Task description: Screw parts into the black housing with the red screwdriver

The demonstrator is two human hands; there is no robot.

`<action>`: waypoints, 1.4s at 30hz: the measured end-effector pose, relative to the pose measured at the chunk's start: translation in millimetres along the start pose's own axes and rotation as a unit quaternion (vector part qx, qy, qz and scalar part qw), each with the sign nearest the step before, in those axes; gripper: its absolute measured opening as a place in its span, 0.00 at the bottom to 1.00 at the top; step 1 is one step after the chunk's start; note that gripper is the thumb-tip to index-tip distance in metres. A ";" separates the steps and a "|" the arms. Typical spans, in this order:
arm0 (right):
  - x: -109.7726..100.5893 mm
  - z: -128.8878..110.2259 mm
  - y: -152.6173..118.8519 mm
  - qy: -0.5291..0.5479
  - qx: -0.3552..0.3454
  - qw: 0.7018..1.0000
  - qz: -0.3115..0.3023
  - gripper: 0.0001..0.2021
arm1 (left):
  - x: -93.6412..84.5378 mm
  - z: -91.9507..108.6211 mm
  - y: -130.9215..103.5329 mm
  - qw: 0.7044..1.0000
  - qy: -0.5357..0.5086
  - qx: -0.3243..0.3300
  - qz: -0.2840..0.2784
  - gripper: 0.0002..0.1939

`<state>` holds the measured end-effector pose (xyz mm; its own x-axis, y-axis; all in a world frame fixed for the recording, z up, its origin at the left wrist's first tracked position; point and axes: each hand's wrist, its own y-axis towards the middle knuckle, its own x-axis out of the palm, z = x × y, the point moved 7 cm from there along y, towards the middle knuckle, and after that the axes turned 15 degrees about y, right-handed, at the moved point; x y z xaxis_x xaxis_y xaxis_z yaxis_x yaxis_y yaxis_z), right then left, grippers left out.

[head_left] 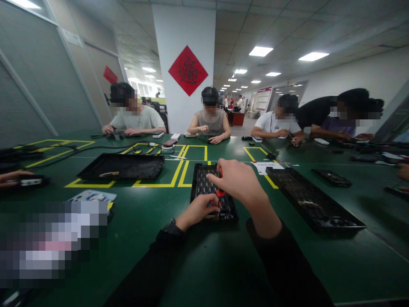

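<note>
A black tray (194, 187) with rows of small pale parts lies on the green table in front of me. My right hand (234, 181) is above its right side, fingers closed round a red and black screwdriver (220, 192) held upright. Low in the tray, my left hand (201, 209) has its thumb and fingers pinched together beside the screwdriver's lower end. What those fingertips hold, if anything, is too small to make out.
Black trays lie at the left (121, 166) and right (315, 200) on the green table (143, 264). A dark flat device (331, 177) sits farther right, near a white paper (266, 167). Cables (79, 149) run at the back left. Several people sit across the table.
</note>
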<state>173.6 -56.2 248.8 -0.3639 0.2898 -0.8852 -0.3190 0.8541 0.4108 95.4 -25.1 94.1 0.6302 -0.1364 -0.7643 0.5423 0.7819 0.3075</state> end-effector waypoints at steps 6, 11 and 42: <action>2.3 2.8 2.7 -0.005 0.016 1.000 0.007 0.18 | -3.6 -1.6 -0.1 0.997 0.064 -0.024 0.031 0.11; 1.6 3.5 1.2 -0.003 0.010 1.000 -0.015 0.11 | -4.0 6.0 -2.5 1.000 -0.025 0.019 -0.003 0.10; 3.3 7.5 1.5 0.006 0.015 0.999 -0.038 0.12 | -2.7 6.3 -3.8 0.996 -0.081 0.006 -0.020 0.10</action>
<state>178.4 -50.7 244.8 -0.3497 0.2191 -0.9109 -0.3203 0.8857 0.3360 95.1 -31.6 98.6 0.6889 -0.2647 -0.6748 0.5748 0.7666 0.2861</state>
